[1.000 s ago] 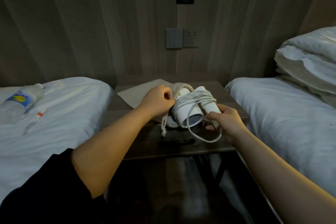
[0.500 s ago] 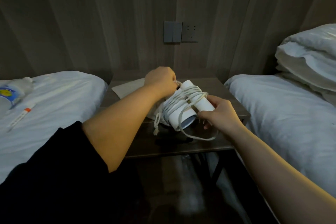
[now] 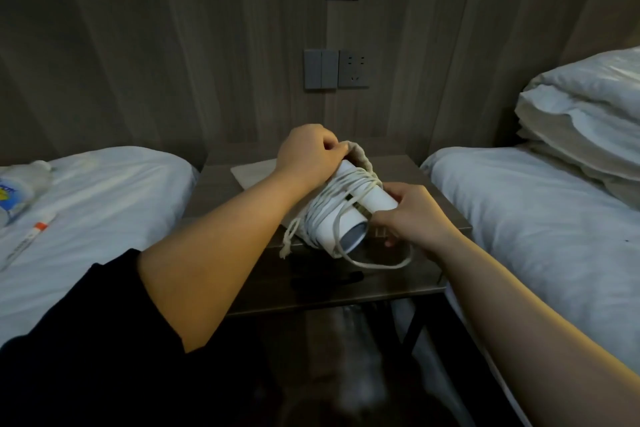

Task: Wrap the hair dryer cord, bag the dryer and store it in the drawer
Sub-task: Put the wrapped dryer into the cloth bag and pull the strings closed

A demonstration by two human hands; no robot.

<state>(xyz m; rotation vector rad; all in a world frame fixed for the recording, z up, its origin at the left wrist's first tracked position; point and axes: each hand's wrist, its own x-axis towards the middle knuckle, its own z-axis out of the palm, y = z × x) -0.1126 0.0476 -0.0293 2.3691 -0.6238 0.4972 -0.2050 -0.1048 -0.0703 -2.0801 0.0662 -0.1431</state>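
A white hair dryer lies tilted above the dark nightstand, its white cord wound around the body and folded handle. One loose loop of cord hangs down near the table's front. My left hand grips the rim of a beige drawstring bag at the dryer's far end. The bag's mouth sits over that end. My right hand holds the dryer's near end and the handle. A drawstring dangles below.
A flat beige cloth lies on the back of the nightstand. White beds flank it; the left bed carries a water bottle and a pen, the right one folded bedding. A wall socket is behind.
My left hand has pulled the bag's rim up over the dryer's far end. The dryer has shifted slightly, with my right hand still on its near end.
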